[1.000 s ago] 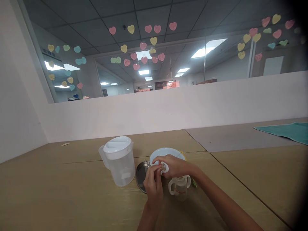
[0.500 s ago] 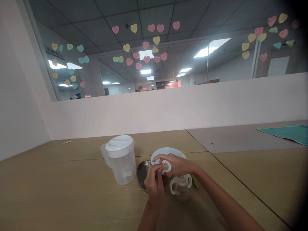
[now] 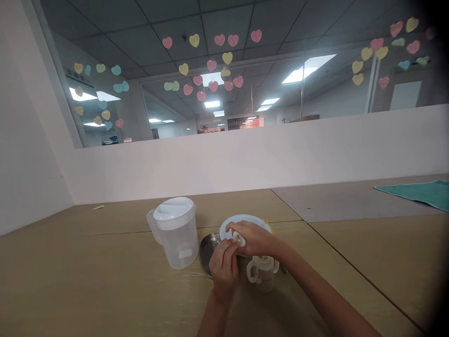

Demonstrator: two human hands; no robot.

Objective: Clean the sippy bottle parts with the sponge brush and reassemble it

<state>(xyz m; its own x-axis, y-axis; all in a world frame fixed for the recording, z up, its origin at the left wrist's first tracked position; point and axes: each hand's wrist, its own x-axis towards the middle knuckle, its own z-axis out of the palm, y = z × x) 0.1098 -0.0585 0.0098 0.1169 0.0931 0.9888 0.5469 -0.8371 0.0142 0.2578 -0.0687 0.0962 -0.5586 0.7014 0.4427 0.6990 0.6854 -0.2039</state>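
Note:
My right hand [image 3: 257,238] grips a small white bottle collar [image 3: 239,239] with a clear nipple part in it, above a pale plate [image 3: 242,219]. From the left, my left hand [image 3: 223,264] pinches at the same piece, its fingertips against the opening; the fingers partly cover it. Just below my right wrist, a clear baby bottle [image 3: 264,279] with two white handles stands uncapped on the table. A round steel dish [image 3: 206,255] lies beside my left hand, partly hidden by it, with something clear at its rim.
Left of the dish stands a translucent pitcher [image 3: 180,245] with a white lid. A teal cloth [image 3: 419,193] lies at the far right of the table [image 3: 105,281]. Behind are a white wall [image 3: 224,164] and a window with heart-shaped notes. A thin pale scrap [image 3: 98,207] lies at back left.
The white collar has tilted and shifted slightly left between my hands. My right hand and forearm have turned a little, covering the green item near the bottle more.

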